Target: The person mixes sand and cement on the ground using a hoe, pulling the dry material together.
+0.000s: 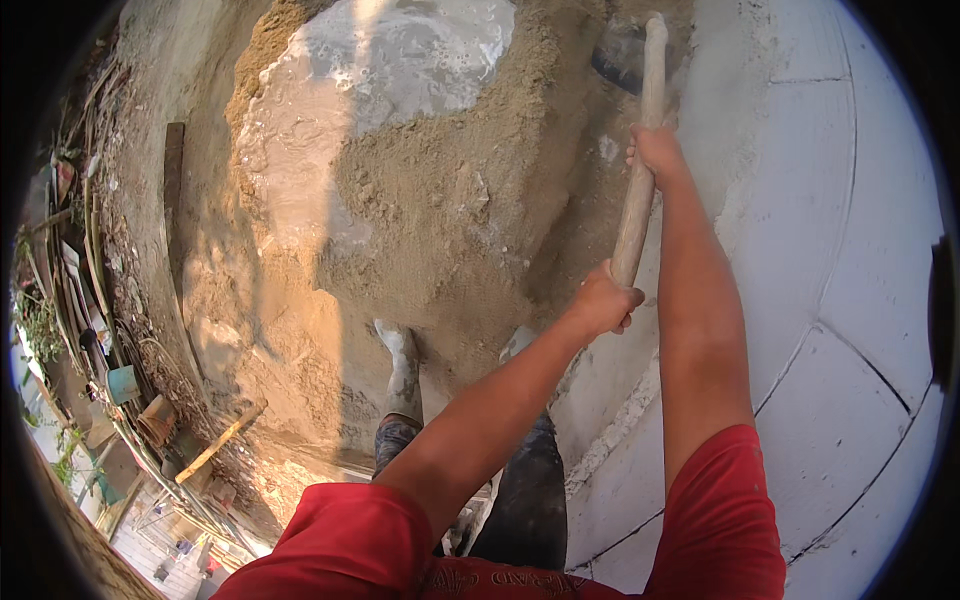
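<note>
Both my hands grip the long wooden handle (637, 215) of a hoe, which slants up along the right side of the sand. My left hand (604, 302) is closed round the lower part of the handle. Farther up, my right hand (656, 153) wraps round it, with that arm stretched out. The hoe's dark blade (622, 60) shows beside the far end of the handle, partly hidden by sand and shadow. Left of the hoe lies a heap of damp sand (430, 200), with a pool of grey, wet slurry (410, 55) in its far part.
A white block wall (850, 200) runs along the right. My boot (402, 370) stands at the heap's near edge. At left lie a plank (174, 170), a stick-like wooden handle (222, 440), a light-blue container (122, 384) and a pile of poles and debris.
</note>
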Demonstrator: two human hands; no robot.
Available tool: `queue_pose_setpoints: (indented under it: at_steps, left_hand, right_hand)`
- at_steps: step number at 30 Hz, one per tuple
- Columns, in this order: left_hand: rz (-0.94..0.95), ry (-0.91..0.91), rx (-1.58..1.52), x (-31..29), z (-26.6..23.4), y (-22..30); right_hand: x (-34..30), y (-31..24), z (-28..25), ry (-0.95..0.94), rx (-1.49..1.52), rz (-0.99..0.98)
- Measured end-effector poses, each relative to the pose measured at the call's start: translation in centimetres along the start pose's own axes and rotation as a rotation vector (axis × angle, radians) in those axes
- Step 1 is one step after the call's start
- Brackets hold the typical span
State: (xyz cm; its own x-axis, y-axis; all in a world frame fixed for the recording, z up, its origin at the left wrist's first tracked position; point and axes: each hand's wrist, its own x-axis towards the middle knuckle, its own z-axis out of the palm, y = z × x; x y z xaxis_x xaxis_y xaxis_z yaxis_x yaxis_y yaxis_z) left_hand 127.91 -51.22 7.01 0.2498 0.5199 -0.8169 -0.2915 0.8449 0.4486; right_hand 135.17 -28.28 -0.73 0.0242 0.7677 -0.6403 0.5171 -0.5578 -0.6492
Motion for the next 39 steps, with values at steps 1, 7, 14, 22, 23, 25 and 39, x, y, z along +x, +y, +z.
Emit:
queue_pose_setpoints:
  at_steps: [1,7,14,22,23,25,39]
  left_hand:
    - [-0.011,0.009,0.0,-0.3,0.1,-0.8]
    - [0.04,0.089,-0.041,-5.3,0.4,-7.8]
    - [-0.192,0.036,-0.015,-12.6,3.9,-12.3]
    - [-0.278,0.073,-0.04,-20.6,1.6,-18.0]
    - [-0.271,0.045,-0.111,-21.8,1.2,-18.7]
    - [-0.278,0.036,-0.2,-24.6,1.2,-19.9]
    - [-0.322,-0.272,-0.326,-39.2,-9.7,-0.4]
  right_hand:
    - [-0.2,1.1,0.5,-0.01,0.004,0.009]
    - [-6.6,6.5,2.3,0.038,-0.04,0.106]
    - [-15.0,12.2,0.6,-0.072,0.075,0.263]
    - [-24.7,13.3,5.3,-0.06,-0.097,0.345]
    - [-25.6,12.7,6.3,-0.112,-0.128,0.363]
    - [-27.6,15.0,7.3,-0.176,-0.205,0.379]
    - [-35.1,6.6,10.3,-0.238,0.454,0.655]
